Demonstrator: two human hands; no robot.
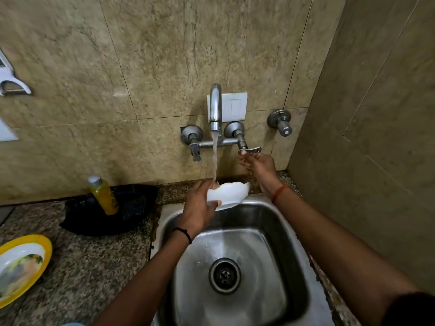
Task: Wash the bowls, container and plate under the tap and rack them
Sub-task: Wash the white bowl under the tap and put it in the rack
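The left hand [200, 208] grips a white bowl [229, 192] by its near-left rim, thumb on the outside and fingers curled over the edge, holding it tilted above the back edge of the sink [292, 231]. Water from the tap [215, 107] falls onto the bowl's left rim, right at the fingers. The right hand [257, 163] is up just beyond and right of the bowl, apart from it, its fingertips at the underside of the right handle [250, 150]; whether it grasps the handle or only touches it cannot be told. On the counter [94, 267] to the far left lies a yellow-rimmed plate [21, 267], well apart from both hands. A yellow bottle [103, 196] stands in a black tray [131, 208] left of the sink; its label is too blurred to read.
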